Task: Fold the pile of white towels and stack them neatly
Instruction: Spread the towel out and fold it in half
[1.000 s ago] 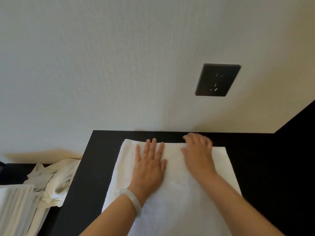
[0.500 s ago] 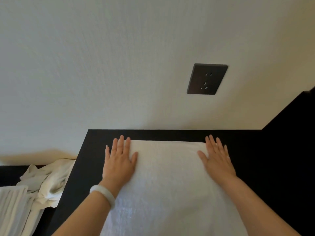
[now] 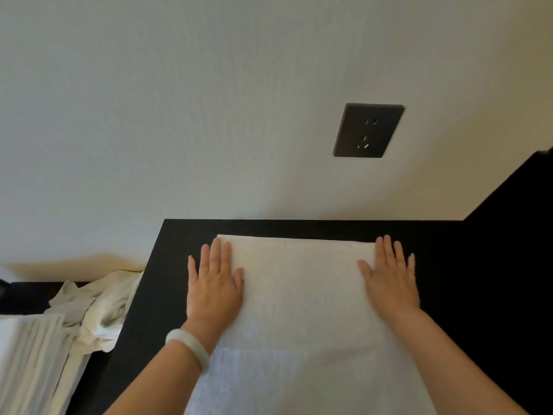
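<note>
Lying flat on the matt black table [image 3: 478,280], the white terry-cloth towel [image 3: 299,310] runs lengthwise from the wall side toward the person. Its near end leaves the bottom of the view. The far short edge is straight, parallel to the wall, just short of the table's back edge. The nap looks soft and looped; the far edge looks slightly thick.

The left hand [image 3: 214,283] is flat, fingers straight and close together, pressing the towel's far left corner, with the outer fingers lying over onto the table. The right hand [image 3: 389,280] is likewise flat and released, pressing the far right corner. A pale smooth round bangle [image 3: 188,347] sits on the left wrist.

Left of the table and lower down: a crumpled heap of off-white cloth [image 3: 98,304], and beside it a ribbed white fabric stack [image 3: 27,354], blurred. A dark rectangular socket plate [image 3: 368,130] sits on the finely textured cream wall [image 3: 179,115].
</note>
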